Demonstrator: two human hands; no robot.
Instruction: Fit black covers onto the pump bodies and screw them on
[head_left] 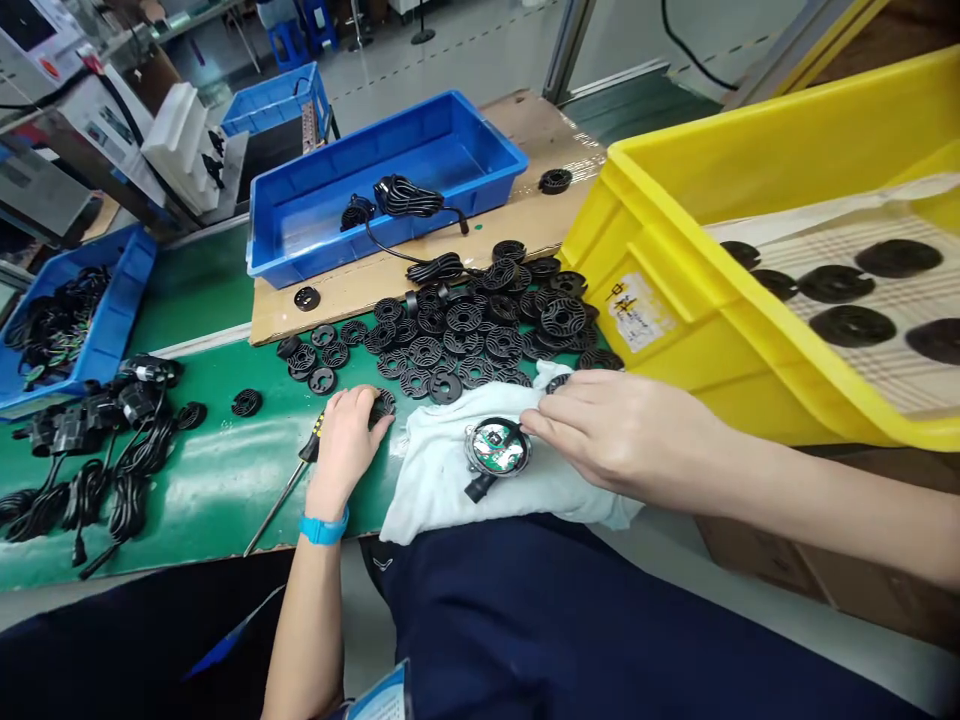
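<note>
A round housing (498,447) with a green circuit board inside and a black stub at its lower left rests on a pale blue cloth (435,490). My right hand (611,428) reaches over the cloth from the right, its fingers pinched at the housing's upper right rim. What they hold is hidden. Behind those fingers a black slotted disc (556,383) partly shows. My left hand (349,435) lies on the green bench, thumb and fingers closed about another black slotted disc (385,403). A screwdriver (289,490) with a yellow-and-black handle lies partly under that hand.
Many black discs (465,335) are heaped behind the cloth. A blue bin (390,180) holding coiled cable stands beyond them. On the right, a yellow crate (637,240) contains more discs. Cabled black units (97,420) and another blue bin (127,290) are at left.
</note>
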